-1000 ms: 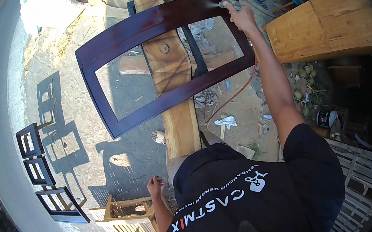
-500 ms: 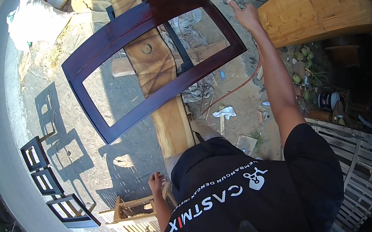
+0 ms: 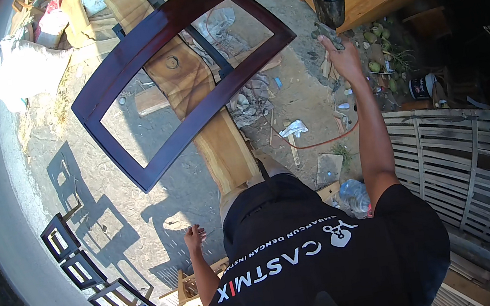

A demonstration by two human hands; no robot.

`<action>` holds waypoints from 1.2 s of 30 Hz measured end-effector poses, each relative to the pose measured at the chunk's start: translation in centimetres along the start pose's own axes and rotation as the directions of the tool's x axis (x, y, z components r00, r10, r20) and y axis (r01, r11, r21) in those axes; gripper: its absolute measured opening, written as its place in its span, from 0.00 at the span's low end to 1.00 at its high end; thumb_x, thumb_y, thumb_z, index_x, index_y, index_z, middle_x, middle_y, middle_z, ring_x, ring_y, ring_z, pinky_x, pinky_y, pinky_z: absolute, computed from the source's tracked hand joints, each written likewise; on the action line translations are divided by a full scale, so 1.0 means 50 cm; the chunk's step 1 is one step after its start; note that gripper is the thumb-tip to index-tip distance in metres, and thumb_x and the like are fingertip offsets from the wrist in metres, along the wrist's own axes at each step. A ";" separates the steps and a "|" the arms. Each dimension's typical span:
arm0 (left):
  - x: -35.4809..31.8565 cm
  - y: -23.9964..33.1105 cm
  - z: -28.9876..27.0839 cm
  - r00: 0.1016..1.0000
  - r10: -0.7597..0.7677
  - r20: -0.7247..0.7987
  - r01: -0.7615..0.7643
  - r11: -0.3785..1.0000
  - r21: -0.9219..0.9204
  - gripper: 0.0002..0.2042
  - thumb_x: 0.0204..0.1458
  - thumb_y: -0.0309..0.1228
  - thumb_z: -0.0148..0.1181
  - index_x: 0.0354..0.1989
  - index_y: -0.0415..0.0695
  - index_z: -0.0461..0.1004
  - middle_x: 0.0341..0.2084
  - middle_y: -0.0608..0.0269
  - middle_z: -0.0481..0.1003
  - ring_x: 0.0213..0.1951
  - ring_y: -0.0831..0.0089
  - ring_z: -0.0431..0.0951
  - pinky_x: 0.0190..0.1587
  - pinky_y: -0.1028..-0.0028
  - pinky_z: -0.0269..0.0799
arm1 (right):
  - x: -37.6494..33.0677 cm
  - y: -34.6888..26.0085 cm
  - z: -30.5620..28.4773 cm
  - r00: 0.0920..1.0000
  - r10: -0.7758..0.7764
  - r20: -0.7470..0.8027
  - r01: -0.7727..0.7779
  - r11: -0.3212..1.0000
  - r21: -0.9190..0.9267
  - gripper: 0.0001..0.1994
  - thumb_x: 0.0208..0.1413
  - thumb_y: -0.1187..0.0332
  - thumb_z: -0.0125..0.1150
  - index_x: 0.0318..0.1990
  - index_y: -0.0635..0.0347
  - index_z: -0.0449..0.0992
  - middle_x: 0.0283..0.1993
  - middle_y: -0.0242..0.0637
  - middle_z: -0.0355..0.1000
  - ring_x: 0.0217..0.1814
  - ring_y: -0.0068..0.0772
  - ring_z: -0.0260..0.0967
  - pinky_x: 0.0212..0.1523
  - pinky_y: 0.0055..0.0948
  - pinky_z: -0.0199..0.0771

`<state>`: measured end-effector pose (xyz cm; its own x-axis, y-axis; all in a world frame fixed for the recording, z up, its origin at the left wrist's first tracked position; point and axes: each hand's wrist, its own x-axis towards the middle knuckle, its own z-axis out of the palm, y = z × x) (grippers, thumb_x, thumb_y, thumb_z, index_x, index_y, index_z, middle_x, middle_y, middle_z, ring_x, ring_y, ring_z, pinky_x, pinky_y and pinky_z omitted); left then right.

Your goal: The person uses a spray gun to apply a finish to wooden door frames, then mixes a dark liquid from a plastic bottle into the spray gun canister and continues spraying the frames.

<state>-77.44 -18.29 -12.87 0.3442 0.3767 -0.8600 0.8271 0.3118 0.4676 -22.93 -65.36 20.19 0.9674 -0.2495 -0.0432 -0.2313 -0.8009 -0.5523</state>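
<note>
The right hand is raised at arm's length, its fingers wrapped around the grip of a spray gun, a grey metal tool with a dark cylindrical cup standing upright on top. The gun sits just off the right corner of a large wooden frame. The frame is a glossy dark reddish-brown, four-sided with gently bowed long rails, split by a cross rail into two open panels; sunlight gleams along its upper rail. It lies tilted across a raw, pale-brown wood slab that runs beneath it and shows through the openings, a round knot visible in the left half of the upper panel. The left hand hangs low beside the body, fingers loosely spread and holding nothing, above the sunlit concrete ground. Three smaller dark frames lie at the lower left.
</note>
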 end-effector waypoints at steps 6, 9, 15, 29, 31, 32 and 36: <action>0.004 0.016 -0.011 1.000 0.000 0.010 -0.001 0.999 0.042 0.17 0.68 0.39 0.54 0.49 0.36 0.77 0.31 0.53 0.82 0.27 0.68 0.83 0.27 0.72 0.78 | -0.019 -0.008 -0.011 0.998 -0.013 0.064 0.009 0.998 0.061 0.30 0.59 0.38 0.64 0.40 0.64 0.84 0.24 0.41 0.76 0.28 0.37 0.75 0.37 0.39 0.74; -0.002 0.024 -0.003 1.000 0.017 0.021 -0.018 0.999 0.028 0.17 0.68 0.40 0.54 0.49 0.36 0.77 0.31 0.53 0.82 0.27 0.68 0.83 0.27 0.72 0.78 | 0.052 -0.023 0.040 0.996 -0.067 0.062 0.063 0.996 0.068 0.29 0.60 0.38 0.63 0.41 0.61 0.85 0.24 0.41 0.77 0.27 0.38 0.75 0.37 0.40 0.74; -0.052 -0.002 0.021 0.998 0.006 -0.057 -0.009 0.999 -0.045 0.17 0.68 0.40 0.55 0.48 0.36 0.77 0.30 0.54 0.82 0.26 0.69 0.83 0.27 0.72 0.78 | 0.195 -0.110 0.144 0.978 -0.192 0.081 0.183 0.978 0.099 0.35 0.57 0.33 0.62 0.34 0.65 0.83 0.23 0.42 0.77 0.30 0.41 0.78 0.40 0.40 0.76; -0.086 -0.080 0.097 0.997 -0.070 0.031 0.072 0.995 -0.064 0.16 0.67 0.38 0.55 0.47 0.35 0.77 0.29 0.54 0.81 0.25 0.69 0.82 0.26 0.73 0.77 | 0.188 -0.031 0.093 0.984 -0.132 0.124 0.137 0.990 -0.031 0.39 0.57 0.32 0.59 0.47 0.69 0.82 0.45 0.65 0.79 0.53 0.65 0.76 0.54 0.50 0.75; -0.069 -0.070 0.090 0.997 -0.066 0.038 0.068 0.997 -0.043 0.16 0.67 0.39 0.55 0.47 0.36 0.77 0.29 0.54 0.81 0.25 0.69 0.83 0.26 0.72 0.78 | 0.140 0.024 0.055 0.990 -0.118 0.082 0.120 0.993 -0.012 0.38 0.58 0.33 0.60 0.46 0.69 0.82 0.45 0.64 0.79 0.52 0.65 0.76 0.53 0.50 0.75; -0.059 -0.062 0.084 0.997 -0.063 0.042 0.065 0.997 -0.032 0.16 0.68 0.39 0.55 0.47 0.36 0.77 0.29 0.54 0.81 0.26 0.68 0.83 0.27 0.72 0.78 | 0.112 0.044 0.038 0.992 -0.110 0.060 0.111 0.994 -0.001 0.37 0.58 0.34 0.61 0.46 0.69 0.82 0.45 0.64 0.79 0.52 0.65 0.76 0.53 0.49 0.75; -0.021 -0.027 0.043 0.999 -0.031 0.031 0.029 0.998 0.057 0.16 0.68 0.40 0.55 0.48 0.37 0.77 0.31 0.53 0.82 0.27 0.68 0.83 0.28 0.71 0.79 | -0.007 0.070 -0.012 0.998 -0.039 0.039 0.038 0.999 0.008 0.35 0.59 0.36 0.62 0.41 0.69 0.82 0.33 0.51 0.78 0.39 0.50 0.78 0.44 0.43 0.75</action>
<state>-77.97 -20.96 -13.06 0.3320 0.3397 -0.8800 0.8609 0.2722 0.4298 -24.13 -68.40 18.75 0.9789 -0.1970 -0.0544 -0.1932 -0.8057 -0.5599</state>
